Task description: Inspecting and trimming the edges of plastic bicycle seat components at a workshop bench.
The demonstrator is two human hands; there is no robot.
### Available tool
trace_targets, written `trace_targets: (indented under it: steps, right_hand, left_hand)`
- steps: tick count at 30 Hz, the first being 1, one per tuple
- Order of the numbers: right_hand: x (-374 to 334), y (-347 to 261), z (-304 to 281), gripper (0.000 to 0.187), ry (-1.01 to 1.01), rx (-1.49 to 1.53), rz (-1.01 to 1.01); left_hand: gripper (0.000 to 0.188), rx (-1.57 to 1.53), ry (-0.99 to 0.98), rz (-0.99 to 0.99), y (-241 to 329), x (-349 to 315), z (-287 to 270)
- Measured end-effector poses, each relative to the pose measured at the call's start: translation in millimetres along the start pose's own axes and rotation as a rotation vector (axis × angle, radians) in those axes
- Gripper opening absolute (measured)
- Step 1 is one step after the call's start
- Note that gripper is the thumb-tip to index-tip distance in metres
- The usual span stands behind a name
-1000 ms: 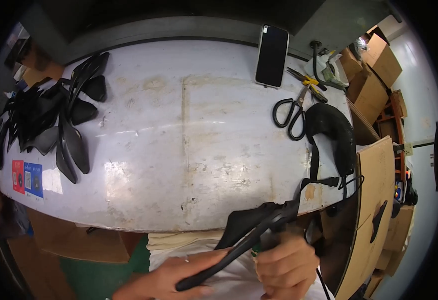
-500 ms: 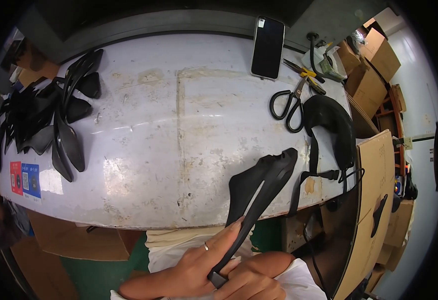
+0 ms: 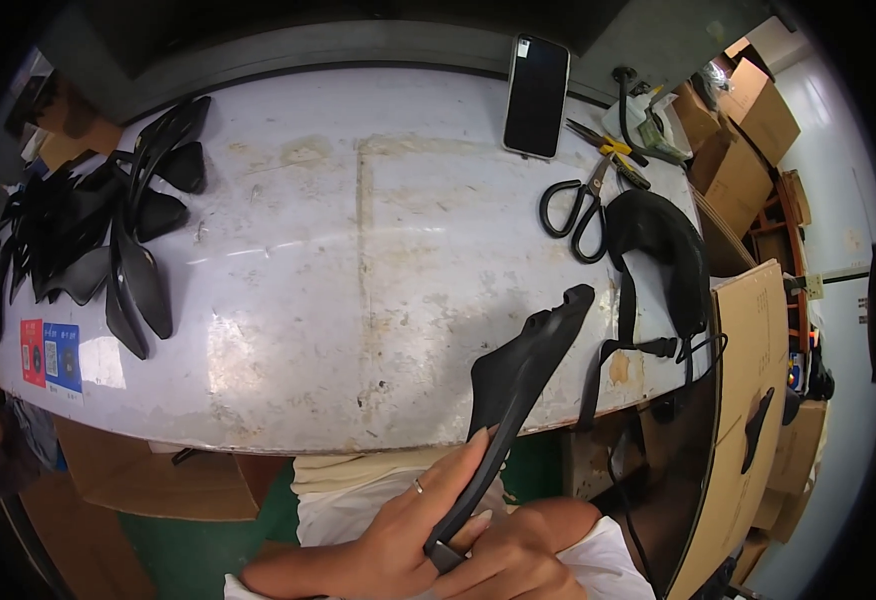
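A long black moulded plastic part [image 3: 523,365] slants up over the table's front edge, its wide notched end pointing to the far right. My left hand [image 3: 408,515], with a ring on one finger, is closed round the narrow lower half, the index finger stretched along its side. Close to the part's bottom end, my right hand [image 3: 518,560] is closed, fingers curled against it. A small squared grey tip [image 3: 445,556] shows between the two hands. The right fingertips are partly hidden.
A pile of similar black parts [image 3: 88,225] lies on the left of the white table [image 3: 288,300]. Scissors [image 3: 583,215], yellow-handled pliers [image 3: 613,148], a phone [image 3: 536,97] and a black strapped pouch [image 3: 663,255] sit on the right. Cardboard [image 3: 733,430] stands beside the table.
The black part has rolled in my hands, so its edge faces up more and the pale slot along it is out of sight. Both hands have shifted slightly with it.
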State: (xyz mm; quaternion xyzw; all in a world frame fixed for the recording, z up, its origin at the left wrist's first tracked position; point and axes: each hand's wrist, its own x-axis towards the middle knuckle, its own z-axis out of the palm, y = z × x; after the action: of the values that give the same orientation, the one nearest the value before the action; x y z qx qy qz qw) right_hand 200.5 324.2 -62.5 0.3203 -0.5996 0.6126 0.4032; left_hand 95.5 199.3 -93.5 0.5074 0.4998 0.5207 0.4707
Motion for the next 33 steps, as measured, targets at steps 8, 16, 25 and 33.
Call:
trace_targets:
  steps: [8,16,25,33]
  right_hand:
    - [-30.2,-5.3,-1.9,0.021,0.356,0.209,-0.059]
    - [-37.3,-17.8,-15.7,0.025,0.322,-0.016,-0.086]
    - [-20.8,20.5,-17.3,0.022,0.158,-0.105,0.033]
    - [-4.0,46.6,-25.8,0.017,0.079,-0.118,0.084]
  left_hand:
    - [0.076,-0.601,0.161,-0.231,-7.4,-19.1,2.6]
    - [0.039,-0.008,0.222,0.052,-10.3,-20.2,-71.8]
    - [0.021,-0.288,0.162,-0.399,-32.9,14.0,-34.4]
    - [0.015,-0.164,0.146,-0.217,-50.2,17.5,-27.3]
